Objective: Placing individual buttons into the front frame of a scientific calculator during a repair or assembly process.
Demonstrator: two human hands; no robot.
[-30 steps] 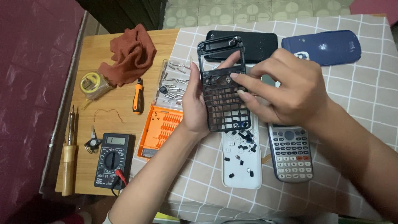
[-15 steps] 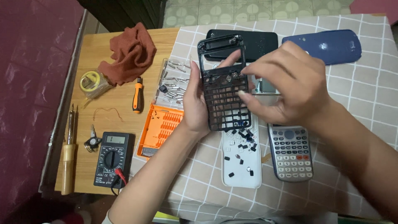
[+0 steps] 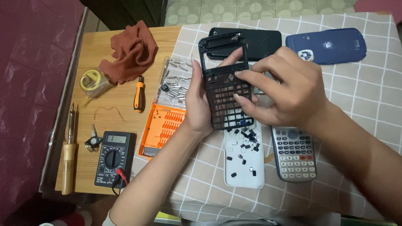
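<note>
My left hand (image 3: 197,102) grips the left edge of a black calculator front shell (image 3: 226,83), an empty grid of key holes held upright above the table. My right hand (image 3: 284,90) lies over the shell's right side, with its fingertips pressing on the grid. Directly below lies a white back cover (image 3: 244,159) with several small loose black keys scattered on it. A grey assembled calculator (image 3: 294,152) rests beside it, under my right wrist.
A black cover (image 3: 259,42) and a blue cover (image 3: 326,45) lie at the far edge of the checked cloth (image 3: 368,104). On the wooden table (image 3: 121,117) are an orange bit case (image 3: 161,125), screwdriver (image 3: 139,94), multimeter (image 3: 112,157), soldering iron (image 3: 69,155), tape roll (image 3: 91,79) and a brown rag (image 3: 132,50).
My right hand has slid a little left across the shell, with its fingers now further onto the key grid. The shell and my left hand have hardly moved.
</note>
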